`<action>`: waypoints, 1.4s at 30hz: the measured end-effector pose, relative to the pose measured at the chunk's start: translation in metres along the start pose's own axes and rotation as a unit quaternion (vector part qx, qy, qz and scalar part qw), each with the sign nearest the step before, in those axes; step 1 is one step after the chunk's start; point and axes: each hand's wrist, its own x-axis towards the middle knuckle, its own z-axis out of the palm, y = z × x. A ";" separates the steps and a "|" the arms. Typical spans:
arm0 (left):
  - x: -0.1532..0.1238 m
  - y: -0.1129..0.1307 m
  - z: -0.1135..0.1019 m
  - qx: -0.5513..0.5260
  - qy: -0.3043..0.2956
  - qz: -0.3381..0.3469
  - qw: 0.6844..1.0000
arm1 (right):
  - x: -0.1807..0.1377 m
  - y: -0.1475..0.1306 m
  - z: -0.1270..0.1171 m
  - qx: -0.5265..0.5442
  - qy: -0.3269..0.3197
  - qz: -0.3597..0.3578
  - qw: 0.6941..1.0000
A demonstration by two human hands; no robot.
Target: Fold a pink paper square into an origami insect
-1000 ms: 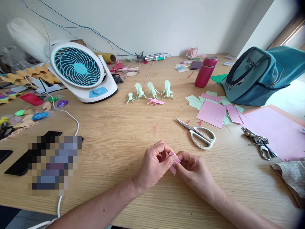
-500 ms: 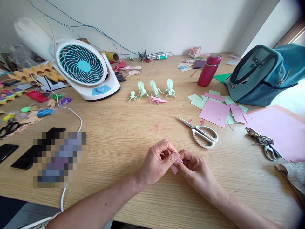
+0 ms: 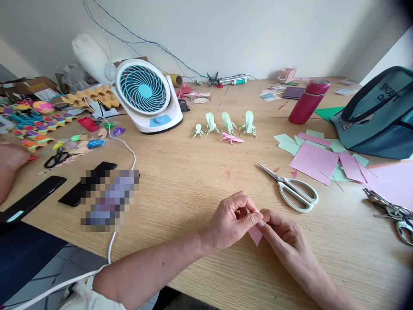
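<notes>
The left hand (image 3: 230,219) and right hand (image 3: 285,234) pinch a small pink paper (image 3: 256,236) between them, near the table's front; fingers hide its folds, I think. Scissors (image 3: 295,191) lie far right of it.

Before you: one wall (image 3: 264,38), pale grey, plain, with blue cables (image 3: 151,42) strung across its left part and sagging toward the tabletop. At your upper right: one lighter wall section (image 3: 392,62), set at an angle. In front of you: one large table (image 3: 180,176), light wood, grained, reddish stains near its middle. Below its edge, at your lower left: grey floor (image 3: 84,261). Light: pale, soft.
</notes>
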 end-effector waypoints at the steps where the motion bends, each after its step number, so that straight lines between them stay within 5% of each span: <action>1: 0.000 0.000 0.000 -0.005 0.002 0.001 1.000 | 0.000 0.000 0.000 -0.005 0.002 -0.001 1.000; 12: 0.001 -0.001 0.001 -0.164 -0.015 -0.107 0.981 | 0.000 0.015 -0.001 -0.007 0.003 0.002 1.000; 20: 0.002 -0.003 0.003 -0.084 0.041 -0.083 0.992 | -0.001 0.014 0.000 -0.007 0.030 -0.001 1.000; 42: 0.003 -0.010 -0.002 -0.050 0.011 -0.069 0.996 | 0.000 0.025 0.000 0.001 0.038 -0.032 0.999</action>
